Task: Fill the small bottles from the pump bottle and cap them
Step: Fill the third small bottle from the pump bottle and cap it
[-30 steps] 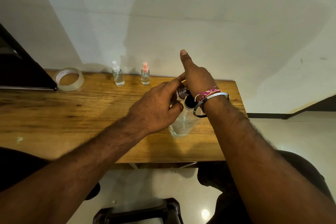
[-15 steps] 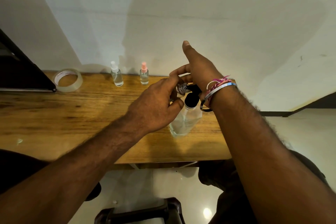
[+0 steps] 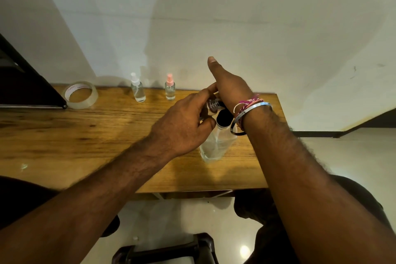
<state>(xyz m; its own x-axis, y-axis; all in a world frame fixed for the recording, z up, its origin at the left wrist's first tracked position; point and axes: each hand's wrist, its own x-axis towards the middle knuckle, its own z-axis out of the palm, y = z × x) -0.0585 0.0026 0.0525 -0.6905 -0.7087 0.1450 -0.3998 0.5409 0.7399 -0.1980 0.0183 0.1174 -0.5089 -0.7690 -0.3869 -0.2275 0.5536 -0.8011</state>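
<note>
Hands meet over the pump bottle (image 3: 216, 146), which stands on the table (image 3: 85, 146) directly beneath them, near its right end; your left hand (image 3: 184, 128) curls its fingers around a small metallic-necked piece (image 3: 212, 106), apparently a small bottle or its fitting, though you cannot tell which; your right hand (image 3: 230, 88) closes over the pump head, thumb raised, and what its fingers hold is hidden behind the hand. Risk lies in alignment: if the nozzle sits off the small opening, liquid likely runs onto your left fingers and the wood; a hard press could tip the tall, clear pump bottle, since neither hand visibly steadies its body. Two capped small bottles, white-topped (image 3: 138, 90) and pink-topped (image 3: 170, 89), stand well beyond your left hand by the wall; a tape roll (image 3: 81, 94) lies further left.
</note>
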